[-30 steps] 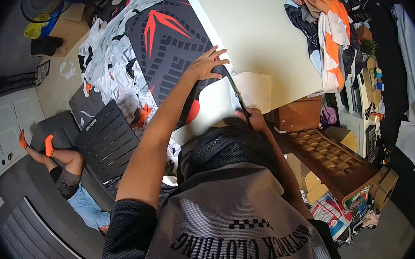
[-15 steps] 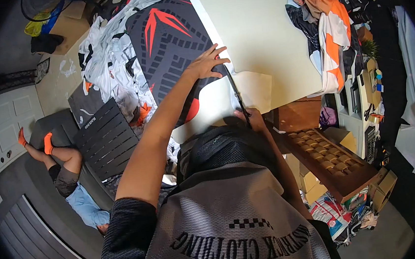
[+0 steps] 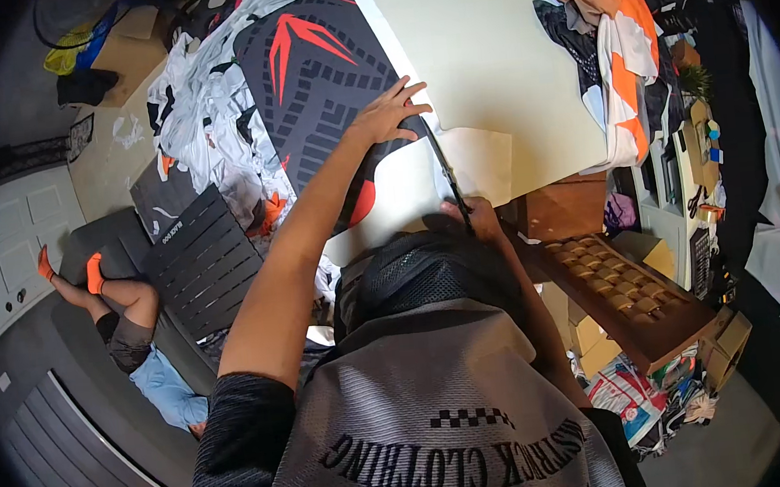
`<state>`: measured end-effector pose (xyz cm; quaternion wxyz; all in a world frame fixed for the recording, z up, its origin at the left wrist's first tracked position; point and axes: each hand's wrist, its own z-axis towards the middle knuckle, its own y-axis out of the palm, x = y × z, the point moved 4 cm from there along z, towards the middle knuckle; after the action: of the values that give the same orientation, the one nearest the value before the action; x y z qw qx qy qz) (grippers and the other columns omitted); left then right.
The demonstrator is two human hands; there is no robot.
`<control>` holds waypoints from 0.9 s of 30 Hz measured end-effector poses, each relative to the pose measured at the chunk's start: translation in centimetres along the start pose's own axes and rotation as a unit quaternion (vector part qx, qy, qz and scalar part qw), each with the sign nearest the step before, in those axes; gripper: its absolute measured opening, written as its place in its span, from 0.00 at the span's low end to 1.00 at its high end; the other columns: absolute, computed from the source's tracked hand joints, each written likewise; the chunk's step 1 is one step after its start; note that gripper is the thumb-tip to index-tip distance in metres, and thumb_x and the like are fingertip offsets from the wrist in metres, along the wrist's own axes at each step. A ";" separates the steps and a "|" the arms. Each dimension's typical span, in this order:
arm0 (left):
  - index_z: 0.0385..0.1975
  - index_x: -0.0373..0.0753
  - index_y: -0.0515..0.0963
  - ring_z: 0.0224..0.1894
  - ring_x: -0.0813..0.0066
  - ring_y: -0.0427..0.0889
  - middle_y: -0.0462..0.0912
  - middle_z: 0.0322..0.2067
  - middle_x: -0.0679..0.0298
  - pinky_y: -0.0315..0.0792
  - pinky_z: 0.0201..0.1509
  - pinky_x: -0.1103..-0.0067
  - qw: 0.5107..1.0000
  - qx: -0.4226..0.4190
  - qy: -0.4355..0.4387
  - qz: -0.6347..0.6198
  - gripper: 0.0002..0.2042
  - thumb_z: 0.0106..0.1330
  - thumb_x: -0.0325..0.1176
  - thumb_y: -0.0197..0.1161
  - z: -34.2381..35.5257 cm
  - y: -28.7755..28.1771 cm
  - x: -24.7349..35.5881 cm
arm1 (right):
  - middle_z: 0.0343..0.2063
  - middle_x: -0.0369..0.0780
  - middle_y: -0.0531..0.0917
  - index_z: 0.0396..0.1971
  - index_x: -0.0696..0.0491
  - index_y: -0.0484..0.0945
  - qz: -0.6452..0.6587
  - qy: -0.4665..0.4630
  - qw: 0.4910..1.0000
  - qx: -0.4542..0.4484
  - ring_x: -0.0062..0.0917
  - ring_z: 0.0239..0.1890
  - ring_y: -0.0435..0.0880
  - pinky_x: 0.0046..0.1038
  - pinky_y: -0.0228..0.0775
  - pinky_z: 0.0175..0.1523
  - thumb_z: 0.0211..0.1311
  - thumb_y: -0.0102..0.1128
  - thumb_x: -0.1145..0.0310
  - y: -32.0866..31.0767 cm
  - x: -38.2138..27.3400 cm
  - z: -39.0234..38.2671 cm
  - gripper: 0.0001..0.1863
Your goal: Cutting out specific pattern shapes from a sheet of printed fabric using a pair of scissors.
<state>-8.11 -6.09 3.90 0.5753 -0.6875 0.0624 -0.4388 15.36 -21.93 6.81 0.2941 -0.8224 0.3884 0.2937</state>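
The left hand lies spread on the printed fabric, the right hand grips scissors; slipping fabric could skew the cut

Dark fabric (red-patterned) lies flat; long scissors slant alongside

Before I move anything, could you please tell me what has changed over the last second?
Nothing clearly moves beyond a slight shift of the whole view; nothing was taken hold of or let go. The left hand stays spread at the edge of the dark printed panel, the right hand keeps hold of what look like long dark scissors, and the orange-and-white garments stay put.
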 end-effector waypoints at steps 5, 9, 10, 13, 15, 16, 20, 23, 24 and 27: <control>0.59 0.56 0.71 0.73 0.47 0.46 0.53 0.70 0.65 0.53 0.73 0.60 1.000 -0.004 -0.004 -0.001 0.31 0.52 0.46 0.71 -0.1 0.1 -0.1 | 0.16 0.34 0.71 0.19 0.62 0.74 -0.018 -0.024 0.999 0.014 0.21 0.21 0.67 0.25 0.62 0.30 0.59 0.65 0.50 -0.1 0.0 0.0 0.27; 0.59 0.56 0.71 0.73 0.47 0.46 0.52 0.71 0.65 0.54 0.73 0.59 1.000 -0.007 -0.006 -0.004 0.31 0.52 0.45 0.71 0.1 0.3 -0.2 | 0.16 0.35 0.71 0.19 0.63 0.75 -0.031 -0.028 0.999 0.011 0.22 0.21 0.68 0.25 0.62 0.30 0.59 0.65 0.50 -0.2 -0.1 0.3 0.27; 0.59 0.57 0.71 0.73 0.48 0.46 0.52 0.71 0.65 0.54 0.73 0.60 1.000 -0.009 -0.010 0.001 0.31 0.52 0.46 0.71 0.1 0.3 -0.3 | 0.16 0.36 0.71 0.19 0.63 0.75 -0.038 -0.031 0.999 0.014 0.22 0.21 0.68 0.25 0.62 0.30 0.59 0.65 0.50 -0.3 -0.2 0.3 0.27; 0.59 0.58 0.71 0.73 0.49 0.45 0.52 0.70 0.67 0.54 0.73 0.61 1.000 -0.013 -0.018 0.009 0.31 0.52 0.47 0.71 0.0 0.4 -0.3 | 0.15 0.36 0.71 0.19 0.63 0.75 -0.052 -0.037 0.998 0.019 0.23 0.21 0.68 0.25 0.62 0.29 0.59 0.64 0.50 -0.5 -0.6 0.1 0.27; 0.59 0.58 0.70 0.73 0.50 0.45 0.52 0.70 0.67 0.53 0.73 0.61 1.000 -0.015 -0.024 0.011 0.31 0.52 0.46 0.71 0.0 0.5 -0.4 | 0.15 0.36 0.71 0.19 0.63 0.75 -0.047 -0.034 0.998 0.016 0.22 0.21 0.68 0.24 0.62 0.29 0.59 0.65 0.50 -0.6 -0.9 0.0 0.27; 0.59 0.58 0.70 0.74 0.50 0.45 0.52 0.70 0.67 0.53 0.73 0.61 0.999 -0.016 -0.027 0.011 0.31 0.52 0.46 0.71 0.0 0.6 -0.4 | 0.15 0.36 0.72 0.19 0.63 0.75 -0.045 -0.032 0.998 0.015 0.22 0.20 0.68 0.24 0.62 0.29 0.59 0.65 0.50 -0.6 -1.0 -0.1 0.27; 0.60 0.58 0.70 0.73 0.48 0.45 0.52 0.71 0.66 0.53 0.73 0.59 0.999 -0.022 -0.024 0.016 0.31 0.54 0.48 0.70 0.0 0.7 -0.6 | 0.15 0.35 0.72 0.19 0.62 0.75 -0.044 -0.032 0.998 0.011 0.22 0.20 0.68 0.24 0.61 0.29 0.59 0.65 0.50 -0.5 -0.6 0.1 0.27; 0.61 0.58 0.69 0.73 0.46 0.45 0.52 0.71 0.65 0.54 0.72 0.57 0.999 -0.029 -0.017 0.019 0.31 0.55 0.50 0.68 -0.1 0.8 -0.6 | 0.15 0.35 0.72 0.18 0.62 0.75 -0.044 -0.031 0.999 0.010 0.21 0.20 0.68 0.24 0.61 0.28 0.59 0.65 0.50 -0.5 0.0 0.3 0.27; 0.61 0.58 0.69 0.73 0.46 0.45 0.52 0.71 0.65 0.54 0.72 0.57 0.999 -0.029 -0.016 0.018 0.31 0.55 0.50 0.68 -0.1 0.7 -0.6 | 0.15 0.35 0.72 0.18 0.62 0.75 -0.052 -0.043 0.998 0.012 0.21 0.20 0.67 0.24 0.60 0.28 0.59 0.65 0.50 -0.5 0.1 0.5 0.27; 0.61 0.59 0.69 0.73 0.45 0.45 0.52 0.71 0.65 0.54 0.72 0.56 0.999 -0.029 -0.014 0.017 0.31 0.55 0.50 0.68 -0.1 0.5 -0.4 | 0.14 0.34 0.71 0.17 0.61 0.75 -0.079 -0.081 0.993 0.018 0.20 0.19 0.66 0.24 0.60 0.28 0.59 0.66 0.51 -0.5 0.3 0.6 0.27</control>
<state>-8.22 -6.05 3.25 0.5629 -0.7090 0.0788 -0.4174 15.77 -21.42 6.28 0.3621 -0.8185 0.3019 0.3282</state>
